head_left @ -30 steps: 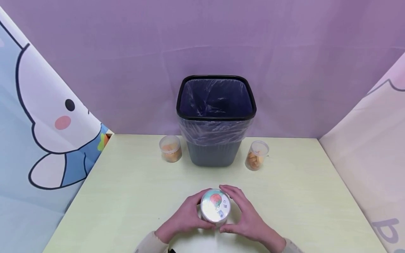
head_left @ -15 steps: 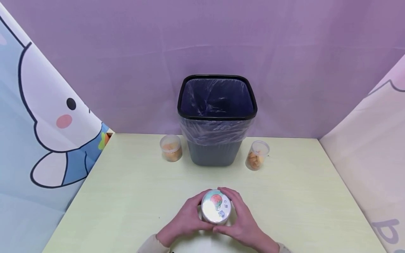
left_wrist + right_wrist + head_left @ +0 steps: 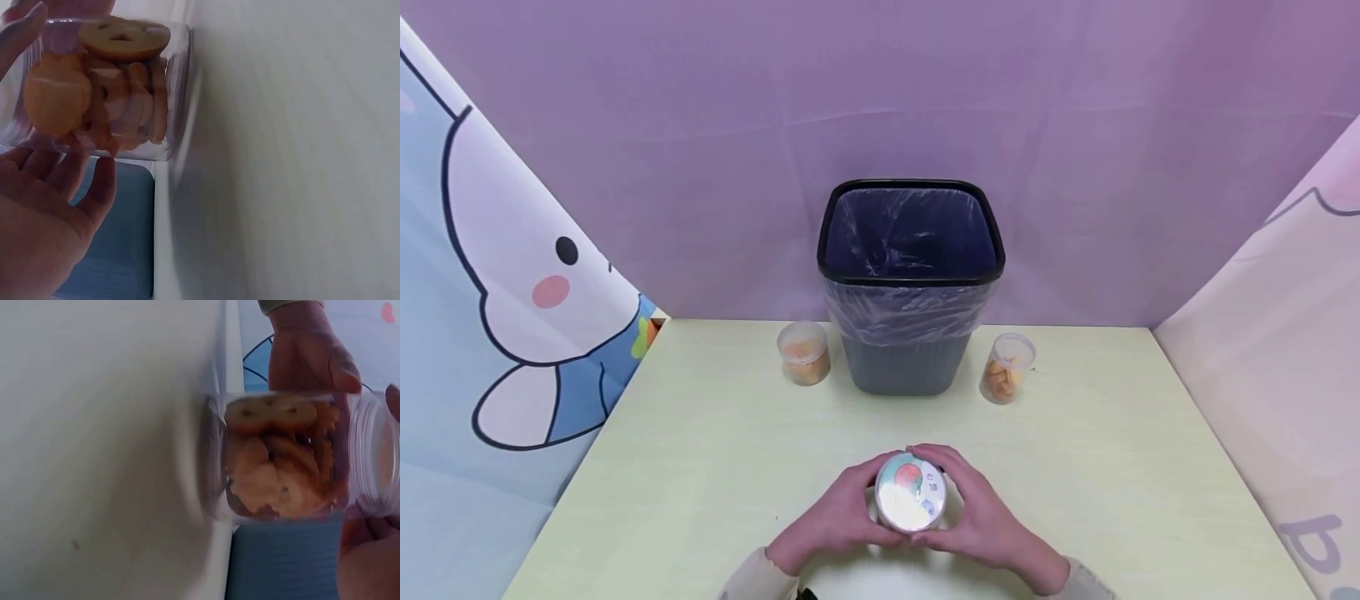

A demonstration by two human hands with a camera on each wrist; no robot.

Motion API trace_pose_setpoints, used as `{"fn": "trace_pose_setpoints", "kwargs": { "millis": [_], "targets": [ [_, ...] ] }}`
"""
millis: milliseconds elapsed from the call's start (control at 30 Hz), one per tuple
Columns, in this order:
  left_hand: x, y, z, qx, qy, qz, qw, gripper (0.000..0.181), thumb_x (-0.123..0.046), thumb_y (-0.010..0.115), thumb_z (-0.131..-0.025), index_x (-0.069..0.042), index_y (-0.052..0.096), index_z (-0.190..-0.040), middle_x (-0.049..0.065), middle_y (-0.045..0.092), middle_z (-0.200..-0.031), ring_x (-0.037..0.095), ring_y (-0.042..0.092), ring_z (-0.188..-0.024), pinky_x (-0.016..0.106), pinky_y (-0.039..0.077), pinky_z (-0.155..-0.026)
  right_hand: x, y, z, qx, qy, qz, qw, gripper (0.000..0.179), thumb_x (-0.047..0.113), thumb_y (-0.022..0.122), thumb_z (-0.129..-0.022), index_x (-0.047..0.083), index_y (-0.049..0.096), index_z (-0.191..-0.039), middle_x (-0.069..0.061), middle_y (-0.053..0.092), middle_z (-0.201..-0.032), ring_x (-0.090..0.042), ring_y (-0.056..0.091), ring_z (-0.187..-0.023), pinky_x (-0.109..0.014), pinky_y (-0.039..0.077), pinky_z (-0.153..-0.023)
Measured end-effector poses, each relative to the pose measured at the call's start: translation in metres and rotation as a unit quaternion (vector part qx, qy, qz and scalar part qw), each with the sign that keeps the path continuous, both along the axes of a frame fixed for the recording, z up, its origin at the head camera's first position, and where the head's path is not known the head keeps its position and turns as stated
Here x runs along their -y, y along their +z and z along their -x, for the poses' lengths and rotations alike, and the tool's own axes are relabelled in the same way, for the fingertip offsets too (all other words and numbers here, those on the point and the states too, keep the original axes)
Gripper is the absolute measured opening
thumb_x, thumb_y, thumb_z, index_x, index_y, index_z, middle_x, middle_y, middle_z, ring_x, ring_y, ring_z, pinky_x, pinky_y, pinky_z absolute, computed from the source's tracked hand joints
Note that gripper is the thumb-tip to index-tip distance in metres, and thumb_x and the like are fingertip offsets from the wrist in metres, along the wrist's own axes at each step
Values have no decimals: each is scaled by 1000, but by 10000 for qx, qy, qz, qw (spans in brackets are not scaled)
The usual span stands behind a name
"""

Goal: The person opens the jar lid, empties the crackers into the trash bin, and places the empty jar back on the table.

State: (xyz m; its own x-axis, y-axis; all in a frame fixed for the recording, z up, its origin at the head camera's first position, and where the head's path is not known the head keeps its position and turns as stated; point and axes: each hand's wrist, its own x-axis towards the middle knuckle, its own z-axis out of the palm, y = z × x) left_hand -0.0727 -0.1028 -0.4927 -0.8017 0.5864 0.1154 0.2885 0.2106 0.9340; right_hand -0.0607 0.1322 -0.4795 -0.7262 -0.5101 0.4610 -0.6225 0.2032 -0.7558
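A clear plastic jar [image 3: 912, 493] with a fruit sticker on its round lid is between both hands at the near middle of the table. Through its side, brown and pale cookies [image 3: 278, 465] show in the right wrist view. My left hand [image 3: 844, 517] holds the jar from the left, fingers behind and thumb in front. From the other side, the fingers and thumb of my right hand [image 3: 981, 523] curve round the lid end. The left wrist view has the jar's base close to the tabletop; I cannot tell whether it touches.
A grey bin [image 3: 901, 367] with a black rim and a clear liner stands at the back. One small clear tub of orange food [image 3: 805, 354] is to its left, another tub of orange pieces [image 3: 1006, 371] to its right. Purple cloth [image 3: 715, 167] hangs behind the table [image 3: 1112, 467].
The right hand's fingertips have moved inward, to the left, and closer round the lid. The left hand and the jar stay in nearly the same place.
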Motion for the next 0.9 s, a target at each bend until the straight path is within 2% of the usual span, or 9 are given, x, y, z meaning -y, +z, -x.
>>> {"fn": "trace_pose_setpoints", "kwargs": {
  "millis": [233,467,567,733,900],
  "targets": [
    [4,0,7,118,-266,26,9996,94,-24,96,-63,-31,49,-144,-12,60,-132,14,55,-122,42,39,-107,-7,5,15,151,591,-212,9979,90,31,92,-70,10,47,-145,-3,53,-141,-22,49,-128,-43,43,-105],
    [7,0,15,-47,-691,108,9975,94,-23,95,-64,-25,48,-145,-9,59,-133,15,55,-122,43,40,-106,-11,8,32,379,1290,-473,9898,93,19,93,-66,13,47,-147,0,51,-142,-22,44,-131,-44,41,-106],
    [8,-1,17,-47,-762,57,9971,94,-23,95,-64,-23,47,-145,-8,59,-133,15,55,-123,41,41,-106,-12,10,36,390,1486,-602,9863,93,21,91,-68,13,45,-148,0,50,-143,-22,42,-132,-44,40,-107],
    [9,-2,18,-47,-803,78,9967,97,-21,96,-63,-24,46,-146,-9,58,-135,15,55,-123,40,41,-107,-14,15,33,408,1498,-713,9853,97,22,88,-71,10,37,-153,-5,41,-152,-24,37,-139,-43,36,-111],
    [8,-1,18,94,-801,98,9967,97,-21,96,-62,-29,47,-145,-11,59,-133,14,55,-122,39,39,-107,-15,15,23,403,1311,-466,9895,98,25,87,-75,7,32,-154,-8,36,-155,-25,34,-141,-39,35,-112]
  ]
}}
